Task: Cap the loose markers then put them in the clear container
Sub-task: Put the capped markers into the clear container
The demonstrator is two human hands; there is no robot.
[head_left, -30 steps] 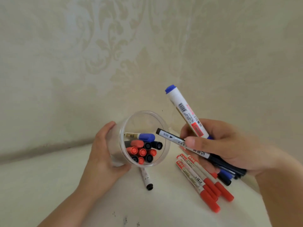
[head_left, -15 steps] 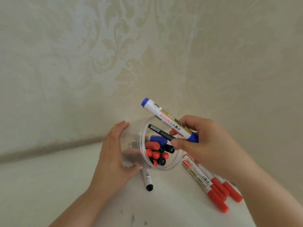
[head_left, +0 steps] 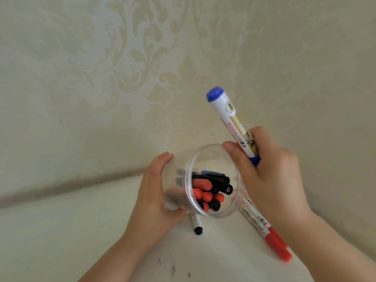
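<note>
Right hand (head_left: 268,176): yours, fingers and thumb curled round the lower barrel of the blue marker (head_left: 232,123), capped end buried in the palm, blue tail plug pointing up and away to the left. Long axis of that marker ran steeply from the hand toward the wall, tilted back over the clear container (head_left: 223,212), whose open mouth faced you just below and left of the thumb. Left hand (head_left: 156,196): yours, wrapped round the container's far side, holding it tipped on its side above the table (head_left: 81,231). Contents: capped red, black and blue markers, lying lengthwise, caps toward the mouth. Nearer hand to the opening was the right; my reading is that the marker needed swinging down until its axis matched the container's before it could slide in. Outstanding: red markers (head_left: 262,224) lay on the table under your right wrist; one black-capped marker (head_left: 196,224) lay below the container.
</note>
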